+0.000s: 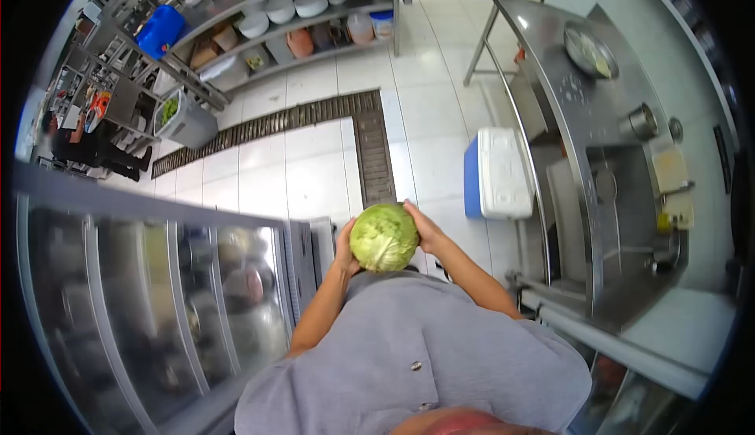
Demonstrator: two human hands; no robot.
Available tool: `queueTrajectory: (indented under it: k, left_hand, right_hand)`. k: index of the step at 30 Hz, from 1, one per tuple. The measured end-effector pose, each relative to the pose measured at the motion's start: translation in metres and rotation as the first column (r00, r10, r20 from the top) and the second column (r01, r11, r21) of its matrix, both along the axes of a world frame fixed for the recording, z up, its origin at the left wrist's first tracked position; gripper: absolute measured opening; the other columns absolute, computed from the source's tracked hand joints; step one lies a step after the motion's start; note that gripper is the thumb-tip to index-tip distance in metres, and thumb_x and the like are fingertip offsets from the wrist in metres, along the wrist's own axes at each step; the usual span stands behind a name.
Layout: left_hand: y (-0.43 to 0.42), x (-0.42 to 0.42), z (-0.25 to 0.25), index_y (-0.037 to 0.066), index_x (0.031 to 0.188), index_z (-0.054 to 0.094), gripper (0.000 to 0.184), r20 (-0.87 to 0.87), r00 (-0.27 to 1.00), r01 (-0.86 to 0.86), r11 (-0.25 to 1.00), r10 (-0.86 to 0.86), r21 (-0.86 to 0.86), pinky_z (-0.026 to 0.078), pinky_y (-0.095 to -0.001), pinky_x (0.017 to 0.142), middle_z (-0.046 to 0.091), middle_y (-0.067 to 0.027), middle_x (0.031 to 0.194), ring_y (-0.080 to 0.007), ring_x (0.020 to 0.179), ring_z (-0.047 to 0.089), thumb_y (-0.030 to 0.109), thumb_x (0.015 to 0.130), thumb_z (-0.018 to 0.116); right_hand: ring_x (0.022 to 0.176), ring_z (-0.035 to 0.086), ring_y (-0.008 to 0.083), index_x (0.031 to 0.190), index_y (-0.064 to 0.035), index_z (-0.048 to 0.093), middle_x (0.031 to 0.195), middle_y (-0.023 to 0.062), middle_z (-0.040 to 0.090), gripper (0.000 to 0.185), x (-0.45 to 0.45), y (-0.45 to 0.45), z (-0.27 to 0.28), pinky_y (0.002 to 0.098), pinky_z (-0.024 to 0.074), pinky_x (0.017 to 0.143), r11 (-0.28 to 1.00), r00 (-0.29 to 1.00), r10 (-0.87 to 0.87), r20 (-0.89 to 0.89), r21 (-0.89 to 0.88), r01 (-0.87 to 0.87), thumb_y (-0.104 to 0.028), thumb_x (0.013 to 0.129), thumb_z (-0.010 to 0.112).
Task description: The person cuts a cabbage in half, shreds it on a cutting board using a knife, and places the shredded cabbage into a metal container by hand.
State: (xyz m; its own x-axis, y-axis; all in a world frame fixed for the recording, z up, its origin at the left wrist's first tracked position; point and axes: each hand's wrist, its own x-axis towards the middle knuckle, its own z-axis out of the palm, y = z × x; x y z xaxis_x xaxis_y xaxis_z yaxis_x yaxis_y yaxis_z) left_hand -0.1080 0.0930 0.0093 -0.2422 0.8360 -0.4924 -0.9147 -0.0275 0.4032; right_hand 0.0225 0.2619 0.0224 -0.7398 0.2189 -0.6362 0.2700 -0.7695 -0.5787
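A round green cabbage (384,237) is held in front of my body at waist height, between both palms. My left hand (344,248) grips it from the left side, its fingers partly hidden behind and under the leaves. On the opposite side my right hand (424,228) is wrapped against the cabbage, fingertips curling over the far edge. Its outer leaves look pale at the near end and darker green toward the top.
To the left stands a glass-fronted cabinet (189,293). A steel sink counter (550,81) runs along the right, with a white-lidded cooler (505,173) beside it. Ahead are a floor drain (372,144), a grey bin (189,124) and bowl-laden shelves (314,61). Another person (94,148) stands far left.
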Motion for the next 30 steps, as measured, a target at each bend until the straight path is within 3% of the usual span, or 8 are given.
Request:
queueTrajectory:
  k: [4, 11, 13, 14, 18, 22, 25, 30]
  left_hand:
    - [0.043, -0.087, -0.016, 0.002, 0.134, 0.053, 0.059, -0.013, 0.986, -0.166, 0.986, 0.166, 0.023, 0.051, -0.0463, 0.099, 0.061, -0.0183, 0.129, -0.0313, 0.116, 0.062, 0.047, 0.099, 0.04]
    - [0.205, -0.256, 0.001, 0.002, 0.135, 0.051, 0.056, -0.104, 0.988, -0.117, 0.992, 0.111, -0.051, 0.049, -0.0427, 0.101, 0.062, -0.0165, 0.126, -0.0293, 0.114, 0.062, 0.043, 0.099, 0.044]
    - [0.254, -0.3, -0.005, 0.002, 0.139, 0.046, 0.052, -0.338, 0.924, -0.201, 0.979, 0.178, -0.034, 0.045, -0.0396, 0.105, 0.058, -0.0141, 0.131, -0.0261, 0.121, 0.056, 0.037, 0.099, 0.047]
    - [0.276, -0.32, 0.004, 0.006, 0.14, 0.045, 0.051, -0.442, 0.886, -0.159, 0.987, 0.143, 0.001, 0.045, -0.0398, 0.106, 0.056, -0.0131, 0.135, -0.0257, 0.125, 0.055, 0.038, 0.101, 0.043]
    - [0.361, -0.399, 0.022, 0.005, 0.139, 0.045, 0.057, -0.384, 0.912, -0.115, 0.988, 0.145, 0.098, 0.044, -0.0381, 0.105, 0.054, -0.0123, 0.134, -0.0233, 0.124, 0.053, 0.045, 0.099, 0.052]
    - [0.435, -0.483, 0.028, 0.005, 0.14, 0.046, 0.056, -0.432, 0.875, -0.209, 0.975, 0.22, 0.073, 0.047, -0.04, 0.104, 0.057, -0.0135, 0.134, -0.0257, 0.123, 0.057, 0.046, 0.102, 0.043]
    - [0.471, -0.555, 0.038, 0.004, 0.137, 0.05, 0.055, -0.446, 0.836, -0.307, 0.946, 0.319, 0.101, 0.046, -0.04, 0.105, 0.058, -0.0141, 0.134, -0.0264, 0.122, 0.058, 0.045, 0.101, 0.046]
    - [0.495, -0.691, 0.042, 0.004, 0.134, 0.054, 0.056, -0.27, 0.753, -0.577, 0.8, 0.6, 0.167, 0.05, -0.0471, 0.101, 0.06, -0.0156, 0.132, -0.0302, 0.119, 0.06, 0.045, 0.097, 0.047]
  right_hand:
    - [0.12, 0.055, 0.0198, 0.135, -0.0058, 0.052, 0.132, 0.0104, 0.058, 0.06, -0.113, 0.05, -0.028, 0.0351, 0.0448, 0.102, 0.98, 0.998, 0.061, -0.005, 0.188, -0.059, -0.053, 0.099, 0.049]
    - [0.107, 0.063, 0.0179, 0.121, -0.002, 0.061, 0.12, 0.0101, 0.065, 0.051, -0.278, 0.203, -0.021, 0.0333, 0.0495, 0.095, 0.997, 0.999, -0.042, 0.003, 0.059, 0.041, -0.047, 0.098, 0.054]
    - [0.11, 0.06, 0.0174, 0.123, -0.0077, 0.057, 0.121, 0.0093, 0.062, 0.047, -0.316, 0.249, -0.006, 0.0314, 0.049, 0.093, 0.993, 0.985, -0.093, -0.144, -0.089, 0.081, -0.047, 0.096, 0.057]
    - [0.103, 0.062, 0.0163, 0.121, -0.0079, 0.058, 0.114, 0.0085, 0.064, 0.044, -0.335, 0.269, 0.0, 0.0305, 0.0511, 0.087, 0.988, 0.975, -0.143, -0.169, -0.084, 0.131, -0.044, 0.096, 0.058]
    - [0.094, 0.059, 0.0145, 0.116, -0.0072, 0.059, 0.104, 0.0057, 0.061, 0.038, -0.419, 0.354, -0.011, 0.0321, 0.0506, 0.082, 0.975, 0.961, -0.197, -0.196, 0.062, 0.213, -0.039, 0.096, 0.059]
    - [0.099, 0.058, 0.0148, 0.12, -0.006, 0.058, 0.109, 0.0061, 0.06, 0.038, -0.526, 0.44, -0.004, 0.031, 0.0486, 0.088, 0.989, 0.98, -0.067, -0.187, 0.117, 0.09, -0.038, 0.099, 0.056]
    - [0.103, 0.057, 0.0156, 0.123, -0.0055, 0.057, 0.109, 0.0062, 0.06, 0.042, -0.609, 0.485, 0.03, 0.0308, 0.0474, 0.091, 0.981, 0.975, 0.044, -0.218, 0.193, -0.001, -0.041, 0.1, 0.055]
    - [0.122, 0.051, 0.0172, 0.137, -0.0072, 0.047, 0.129, 0.0082, 0.055, 0.049, -0.755, 0.538, 0.088, 0.0337, 0.0404, 0.105, 0.898, 0.901, 0.307, -0.307, 0.406, -0.168, -0.04, 0.101, 0.053]
